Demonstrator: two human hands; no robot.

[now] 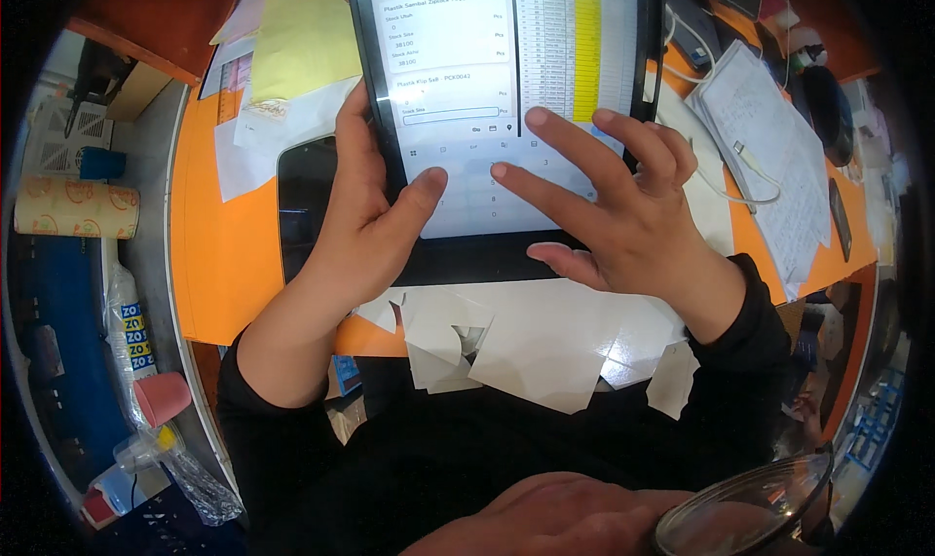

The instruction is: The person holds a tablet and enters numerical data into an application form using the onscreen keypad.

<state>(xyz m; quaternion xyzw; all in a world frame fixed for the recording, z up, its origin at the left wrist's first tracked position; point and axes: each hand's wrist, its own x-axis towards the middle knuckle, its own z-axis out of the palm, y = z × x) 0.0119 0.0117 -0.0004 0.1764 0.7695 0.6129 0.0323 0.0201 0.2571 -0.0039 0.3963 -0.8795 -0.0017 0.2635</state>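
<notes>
A black-framed tablet (467,213) is lit, its screen split between a form with a number keypad on the left and a table with a yellow column on the right. My left hand (365,220) grips the tablet's left edge, with the thumb over the keypad's side and the other fingers mostly hidden behind. Over the lower right of the screen hovers my right hand (623,201), fingers spread and holding nothing. Its index fingertip is at the keypad, touching or just above the glass; I cannot tell which.
Under the tablet is an orange desk (209,264) with torn white paper (545,347) at its near edge. Yellow paper (304,40) lies at the far left. To the right are handwritten sheets (769,147) and a white cable (755,171). A pink cup (162,398) stands far left.
</notes>
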